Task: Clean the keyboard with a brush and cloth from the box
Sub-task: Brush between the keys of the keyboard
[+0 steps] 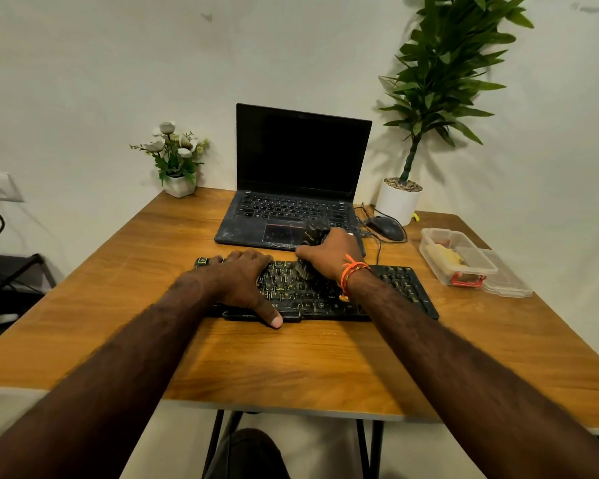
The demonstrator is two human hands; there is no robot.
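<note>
A black keyboard (398,285) with yellow-lit letters lies across the middle of the wooden table (291,361). My left hand (239,281) rests flat on its left half, fingers spread and thumb on the front edge. My right hand (332,255) grips a black brush (312,235) upright; its bristles (301,269) touch the keys near the middle top row. A clear plastic box (440,261) with a yellow cloth (445,255) inside stands open at the right.
An open black laptop (301,174) sits behind the keyboard, with a wired mouse (386,228) to its right. A white flower pot (180,184) stands back left, a tall potted plant (398,202) back right. The box lid (509,281) lies beside the box.
</note>
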